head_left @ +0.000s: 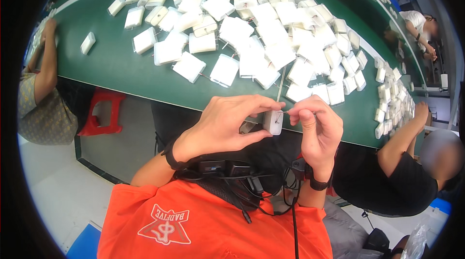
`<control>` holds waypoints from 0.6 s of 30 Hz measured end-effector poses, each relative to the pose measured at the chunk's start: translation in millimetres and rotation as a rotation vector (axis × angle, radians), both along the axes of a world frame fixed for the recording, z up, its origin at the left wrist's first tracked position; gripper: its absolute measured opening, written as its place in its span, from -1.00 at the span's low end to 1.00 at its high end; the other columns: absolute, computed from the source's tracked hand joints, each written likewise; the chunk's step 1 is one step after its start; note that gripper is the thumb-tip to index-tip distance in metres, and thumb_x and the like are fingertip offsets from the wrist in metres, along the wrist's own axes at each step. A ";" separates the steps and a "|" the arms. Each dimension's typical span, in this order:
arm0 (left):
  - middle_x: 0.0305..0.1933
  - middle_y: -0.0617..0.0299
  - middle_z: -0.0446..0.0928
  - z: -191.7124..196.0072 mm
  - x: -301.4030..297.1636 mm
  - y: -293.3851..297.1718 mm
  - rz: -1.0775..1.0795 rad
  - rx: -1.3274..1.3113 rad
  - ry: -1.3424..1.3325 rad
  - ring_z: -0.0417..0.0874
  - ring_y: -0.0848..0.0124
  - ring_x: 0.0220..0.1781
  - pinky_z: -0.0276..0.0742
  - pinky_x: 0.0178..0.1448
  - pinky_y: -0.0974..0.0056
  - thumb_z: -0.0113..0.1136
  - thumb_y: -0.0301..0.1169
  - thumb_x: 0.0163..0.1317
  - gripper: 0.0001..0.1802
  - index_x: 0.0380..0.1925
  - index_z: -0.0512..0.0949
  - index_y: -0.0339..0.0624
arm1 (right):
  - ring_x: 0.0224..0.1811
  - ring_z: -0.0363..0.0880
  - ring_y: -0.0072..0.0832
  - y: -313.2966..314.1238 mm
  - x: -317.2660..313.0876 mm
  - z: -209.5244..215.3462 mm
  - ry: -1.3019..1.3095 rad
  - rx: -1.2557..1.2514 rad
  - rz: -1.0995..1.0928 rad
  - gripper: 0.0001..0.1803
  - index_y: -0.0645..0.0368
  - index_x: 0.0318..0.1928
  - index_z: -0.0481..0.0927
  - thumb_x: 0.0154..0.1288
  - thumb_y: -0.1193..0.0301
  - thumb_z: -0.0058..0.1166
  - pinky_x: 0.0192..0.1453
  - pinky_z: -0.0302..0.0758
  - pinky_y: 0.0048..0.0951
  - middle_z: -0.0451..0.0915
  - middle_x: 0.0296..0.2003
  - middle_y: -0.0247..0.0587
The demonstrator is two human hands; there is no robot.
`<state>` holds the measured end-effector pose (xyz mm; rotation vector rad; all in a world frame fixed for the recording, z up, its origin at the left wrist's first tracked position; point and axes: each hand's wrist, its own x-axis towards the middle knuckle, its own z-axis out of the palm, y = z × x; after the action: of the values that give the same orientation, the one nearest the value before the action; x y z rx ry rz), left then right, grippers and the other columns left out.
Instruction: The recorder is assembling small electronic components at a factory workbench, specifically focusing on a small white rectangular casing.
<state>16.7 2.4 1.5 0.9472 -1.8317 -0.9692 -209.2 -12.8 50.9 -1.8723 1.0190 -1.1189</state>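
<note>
Left of a small, white, box-shaped, seemingly plastic block [274, 124], the left hand [224, 119] clamps it between thumb and fingertips. Probably light and stiff, best held by its ends, the block is at the smooth green counter's [150, 83] near edge; similar pale blocks [236, 31] crowd beyond, likely limiting forward movement. Right of it, the right hand [319, 135] pinches a thin, metallic-looking wire [286, 112].

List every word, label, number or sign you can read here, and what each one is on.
Orange shirt: pale word and symbol in an outlined badge, upside down in this view; wording not copied.
White block in the left hand: no lettering I can make out.
Black box at the waist: any marking is too small to read.
</note>
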 end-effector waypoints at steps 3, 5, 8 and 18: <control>0.20 0.17 0.82 0.4 0.5 -0.1 -0.005 0.006 0.002 0.91 0.22 0.09 0.88 0.15 0.22 0.63 -0.56 0.09 -0.39 0.20 0.68 -0.20 | -0.40 0.62 -0.44 -0.2 -0.9 -2.0 0.008 -0.004 0.009 -0.92 0.40 -0.18 0.71 0.54 0.68 0.18 -0.28 0.56 -0.44 0.74 -0.32 -0.13; 0.21 0.17 0.82 0.5 1.0 0.1 -0.007 0.018 0.002 0.91 0.21 0.09 0.88 0.15 0.22 0.63 -0.56 0.09 -0.38 0.21 0.68 -0.20 | -0.40 0.62 -0.43 -0.4 -1.9 -0.6 0.019 -0.011 0.006 -0.92 0.40 -0.18 0.71 0.54 0.68 0.18 -0.28 0.56 -0.44 0.75 -0.31 -0.12; 0.21 0.17 0.82 0.0 1.9 -0.1 -0.013 0.007 -0.013 0.90 0.22 0.10 0.89 0.16 0.21 0.62 -0.55 0.09 -0.38 0.22 0.68 -0.20 | -0.39 0.64 -0.41 -0.5 -2.3 -1.1 0.023 -0.010 0.007 -0.92 0.40 -0.18 0.70 0.53 0.69 0.19 -0.28 0.57 -0.43 0.75 -0.31 -0.12; 0.09 0.15 0.82 -0.6 2.8 0.0 -0.007 0.000 -0.015 0.91 0.20 0.03 0.88 0.09 0.22 0.64 -0.53 0.06 -0.40 0.17 0.69 -0.21 | -0.41 0.67 -0.26 -2.4 8.2 12.4 0.196 -0.114 0.034 -0.91 0.31 -0.23 0.68 0.36 0.72 0.27 -0.30 0.60 -0.34 0.74 -0.34 -0.17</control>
<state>19.4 2.4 0.9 0.9508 -1.8490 -0.9683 -201.0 -15.2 63.3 -2.1156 1.0453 -1.0070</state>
